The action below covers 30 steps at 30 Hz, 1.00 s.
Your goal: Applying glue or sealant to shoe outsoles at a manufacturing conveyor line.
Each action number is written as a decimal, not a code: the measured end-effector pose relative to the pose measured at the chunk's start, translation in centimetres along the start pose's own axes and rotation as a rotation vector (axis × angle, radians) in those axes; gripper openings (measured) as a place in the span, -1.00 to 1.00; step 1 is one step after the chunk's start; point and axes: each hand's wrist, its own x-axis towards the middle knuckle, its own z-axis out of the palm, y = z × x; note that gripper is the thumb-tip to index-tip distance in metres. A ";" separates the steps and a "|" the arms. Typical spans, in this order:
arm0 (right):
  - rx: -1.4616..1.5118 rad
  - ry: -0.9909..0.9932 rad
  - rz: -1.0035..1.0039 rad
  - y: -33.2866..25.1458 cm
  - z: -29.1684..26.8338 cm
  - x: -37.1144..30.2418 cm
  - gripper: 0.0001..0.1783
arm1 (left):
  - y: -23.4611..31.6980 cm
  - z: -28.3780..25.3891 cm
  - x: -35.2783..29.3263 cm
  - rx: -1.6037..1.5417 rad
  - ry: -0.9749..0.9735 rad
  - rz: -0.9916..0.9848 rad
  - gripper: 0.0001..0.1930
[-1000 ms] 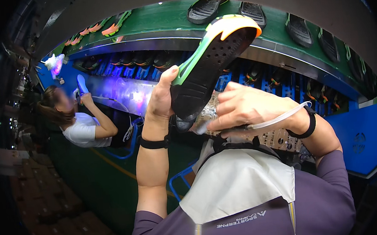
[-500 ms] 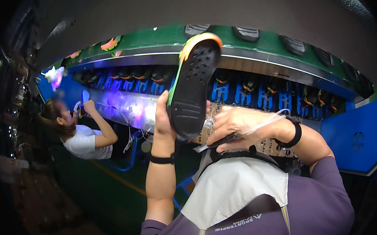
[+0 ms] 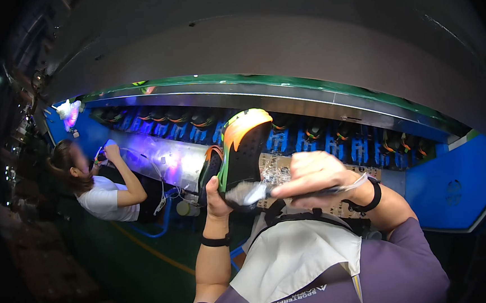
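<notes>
Blue holders (image 3: 359,150) line the background; the left hand (image 3: 217,199) grips a black shoe sole (image 3: 250,151), the right hand (image 3: 319,174) a blurred brush (image 3: 254,194) over its lower end; slack fingers might let it twist

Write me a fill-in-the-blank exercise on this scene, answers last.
The left hand holds a shoe whose broad, perforated face is ____.
A blurred tool is held in the ____.
The co-worker's shirt is ____.
The panel at far right is ____.
Missing words: black; right hand; white; blue.
</notes>
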 end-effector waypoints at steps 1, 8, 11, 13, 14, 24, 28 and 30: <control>0.024 0.146 -0.077 0.5 -0.2 -0.2 -0.63 | -0.4 -1.1 -0.6 0.036 0.007 0.009 0.02; 0.004 0.706 0.279 2.1 0.2 0.3 -0.43 | -0.3 -0.6 -1.2 0.175 -0.059 0.019 -0.06; 0.283 0.686 0.389 2.5 1.3 0.9 -0.41 | -0.1 -0.3 -1.7 0.267 -0.058 0.048 -0.11; 0.475 0.684 0.431 2.5 2.0 1.1 -0.41 | -0.1 -0.1 -2.0 0.397 -0.022 0.094 -0.14; 0.551 0.685 0.450 2.6 2.4 1.1 -0.40 | -0.2 0.2 -2.1 0.397 -0.025 0.092 -0.14; 0.421 0.530 0.539 1.7 2.8 1.2 0.11 | -0.4 0.6 -2.5 0.594 0.041 0.146 -0.17; 0.163 0.387 0.272 2.2 3.1 1.3 0.24 | -1.2 -0.3 -3.1 0.330 0.026 0.110 -0.20; 0.319 0.391 0.268 1.4 3.2 1.8 0.07 | -1.7 -2.1 -3.6 0.255 -0.037 0.090 -0.20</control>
